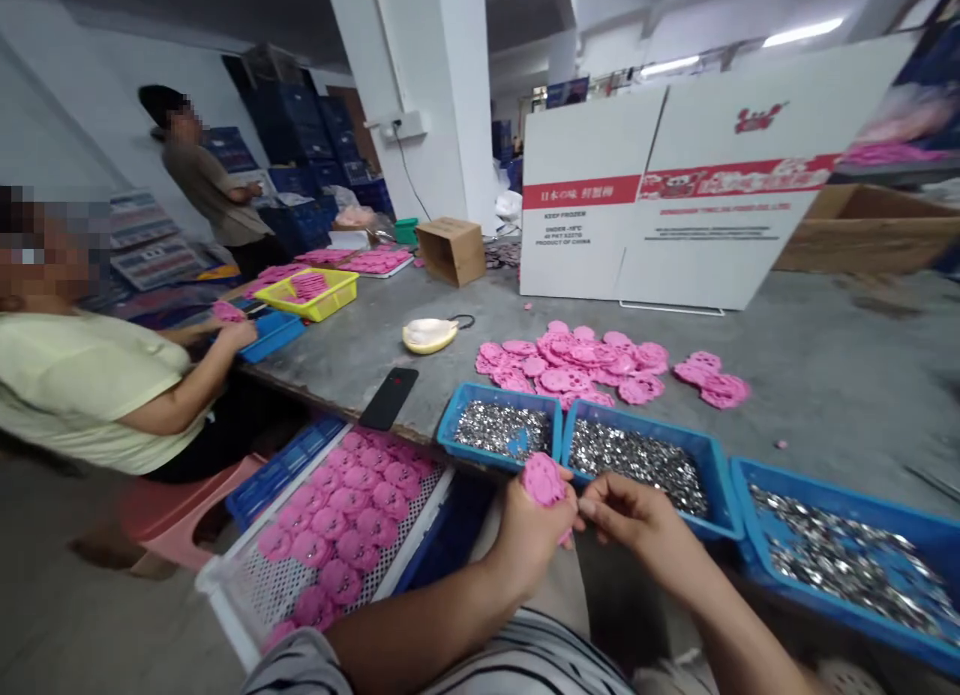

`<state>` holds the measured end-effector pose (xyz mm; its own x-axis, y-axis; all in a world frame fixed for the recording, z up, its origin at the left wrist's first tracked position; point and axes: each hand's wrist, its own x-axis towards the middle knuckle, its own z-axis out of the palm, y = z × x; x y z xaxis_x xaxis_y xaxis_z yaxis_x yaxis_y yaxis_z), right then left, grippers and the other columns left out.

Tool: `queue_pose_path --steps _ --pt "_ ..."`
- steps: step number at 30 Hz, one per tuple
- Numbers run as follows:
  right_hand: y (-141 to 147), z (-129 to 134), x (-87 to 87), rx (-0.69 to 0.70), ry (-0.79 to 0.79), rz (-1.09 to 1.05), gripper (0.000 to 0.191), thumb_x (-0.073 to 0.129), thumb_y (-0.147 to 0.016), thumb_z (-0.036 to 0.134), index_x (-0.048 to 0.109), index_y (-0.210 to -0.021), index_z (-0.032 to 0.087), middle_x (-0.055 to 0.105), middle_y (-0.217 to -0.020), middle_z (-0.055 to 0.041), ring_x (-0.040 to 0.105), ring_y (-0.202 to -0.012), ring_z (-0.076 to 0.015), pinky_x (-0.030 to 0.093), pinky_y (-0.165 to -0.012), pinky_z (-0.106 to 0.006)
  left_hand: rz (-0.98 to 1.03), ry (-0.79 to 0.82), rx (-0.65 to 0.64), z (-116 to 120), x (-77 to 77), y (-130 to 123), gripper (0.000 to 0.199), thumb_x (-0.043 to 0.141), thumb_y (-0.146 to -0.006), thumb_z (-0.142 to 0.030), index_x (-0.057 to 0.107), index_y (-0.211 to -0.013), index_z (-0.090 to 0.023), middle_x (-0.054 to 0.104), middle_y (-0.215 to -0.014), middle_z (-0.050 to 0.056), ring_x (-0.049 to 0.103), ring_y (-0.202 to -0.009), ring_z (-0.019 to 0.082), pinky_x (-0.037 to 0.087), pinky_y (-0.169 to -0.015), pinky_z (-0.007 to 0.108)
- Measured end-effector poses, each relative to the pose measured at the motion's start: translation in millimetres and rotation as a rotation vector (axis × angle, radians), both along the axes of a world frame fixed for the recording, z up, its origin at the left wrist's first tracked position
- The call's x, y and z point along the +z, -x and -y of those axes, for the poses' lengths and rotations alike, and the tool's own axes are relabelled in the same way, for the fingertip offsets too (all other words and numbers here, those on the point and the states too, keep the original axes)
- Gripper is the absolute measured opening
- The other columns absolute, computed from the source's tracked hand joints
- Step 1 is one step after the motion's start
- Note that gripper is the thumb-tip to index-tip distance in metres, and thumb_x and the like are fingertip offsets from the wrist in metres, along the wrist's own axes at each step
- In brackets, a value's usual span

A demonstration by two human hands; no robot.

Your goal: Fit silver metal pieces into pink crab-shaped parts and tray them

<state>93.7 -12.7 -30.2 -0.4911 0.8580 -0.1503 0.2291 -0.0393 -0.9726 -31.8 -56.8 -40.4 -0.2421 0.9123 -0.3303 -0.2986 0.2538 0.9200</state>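
My left hand [525, 535] is wrapped round a pink piece [543, 478] with a moulded face. Close on its right, my right hand [626, 515] has thumb and index finger pinched together; whatever lies between them is too small to make out. Just beyond my hands stand a blue bin [500, 462] and a second blue bin [724, 480], both holding small shiny metal parts. A third blue bin [814, 588] with metal parts is at the right. Behind them, a loose pile of pink pieces [577, 360] lies on the grey table [360, 325].
A white crate [232, 615] of pink pieces is at lower left. A black phone [388, 398], a yellow dish [429, 336], a cardboard box [452, 251] and a white printed box [675, 195] stand on the table. One person [82, 385] sits left; another [206, 180] stands behind.
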Motion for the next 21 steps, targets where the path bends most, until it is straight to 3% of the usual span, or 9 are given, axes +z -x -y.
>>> queue_pose_path --steps 3,6,8,10,15,21 --pt "0.9 1.7 1.6 -0.151 -0.007 -0.099 0.037 0.07 -0.066 0.054 0.061 -0.06 0.019 0.059 -0.065 -0.0017 0.05 -0.059 -0.0142 0.04 -0.057 -0.028 0.196 -0.16 -0.033 3.1 2.2 6.5 0.047 0.077 -0.063 -0.038 0.055 -0.1 -0.017 0.059 -0.075 -0.001 0.058 -0.064 0.013 0.047 -0.053 0.024" --pt "3.2 4.0 4.5 -0.317 -0.038 -0.219 0.033 0.076 -0.063 0.049 0.062 -0.059 0.019 0.065 -0.098 -0.0088 0.061 -0.092 -0.0224 0.048 -0.079 -0.035 0.429 -0.286 -0.132 4.5 8.7 15.6 0.06 0.077 -0.064 -0.043 0.054 -0.114 -0.021 0.059 -0.089 0.002 0.062 -0.084 0.018 0.053 -0.074 0.033" --pt "6.6 6.6 6.6 -0.356 -0.043 -0.272 0.031 0.078 -0.063 0.047 0.064 -0.059 0.02 0.063 -0.111 -0.0103 0.055 -0.115 -0.0273 0.044 -0.096 -0.04 0.475 -0.325 -0.183 3.6 12.3 21.3 0.064 0.079 -0.063 -0.039 0.053 -0.119 -0.024 0.059 -0.094 0.002 0.063 -0.095 0.021 0.051 -0.089 0.038" --pt "11.6 10.4 8.9 -0.354 -0.037 -0.328 0.028 0.078 -0.065 0.044 0.066 -0.061 0.02 0.063 -0.114 -0.01 0.049 -0.126 -0.0286 0.037 -0.105 -0.043 0.44 -0.397 -0.219 2.1 12.5 25.9 0.061 0.079 -0.066 -0.038 0.052 -0.12 -0.027 0.06 -0.102 0.003 0.061 -0.104 0.022 0.046 -0.1 0.041" --pt "23.3 19.0 14.1 -0.308 -0.057 -0.449 0.024 0.081 -0.067 0.041 0.069 -0.06 0.022 0.064 -0.111 -0.0074 0.051 -0.123 -0.0273 0.032 -0.109 -0.044 0.232 -0.679 -0.296 -0.2 -2.3 34.8 0.048 0.077 -0.075 -0.041 0.052 -0.115 -0.03 0.056 -0.12 0.005 0.055 -0.12 0.022 0.039 -0.109 0.043" --pt "25.3 22.4 18.5 -0.243 -0.116 -0.454 0.021 0.08 -0.071 0.038 0.069 -0.061 0.023 0.064 -0.112 -0.0054 0.052 -0.118 -0.0244 0.032 -0.108 -0.043 0.062 -0.865 -0.281 -1.8 -15.2 43.1 0.049 0.075 -0.079 -0.032 0.052 -0.122 -0.035 0.05 -0.127 0.004 0.05 -0.123 0.02 0.04 -0.109 0.041"
